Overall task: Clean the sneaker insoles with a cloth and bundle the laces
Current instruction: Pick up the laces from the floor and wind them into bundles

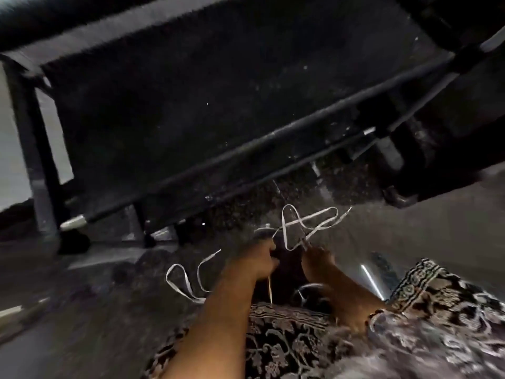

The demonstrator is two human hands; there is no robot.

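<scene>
Fingers point(269, 251) of the left hand point(258, 262) were curled in tight and looked pinched on the white lace point(297, 221), and the right hand point(318, 259) answered it, fingertips together on the same tangle just across! Between the two, the lace stood up in crossing loops ahead of the knuckles, over the floor point(82, 296). My read: holding it out like that spread the slack so it could be gathered into a bundle. A loose curl of lace point(179, 280) lay on the floor left of the left forearm; same lace or a second one, the blur would not say. A dark shape point(287, 269) sat between the wrists, perhaps the sneaker, too murky to call. Patterned fabric point(300, 337) covered the lap, and a dark frame point(191, 105) loomed beyond. No insoles or cleaning cloth showed, and no brand or writing could be read.
</scene>
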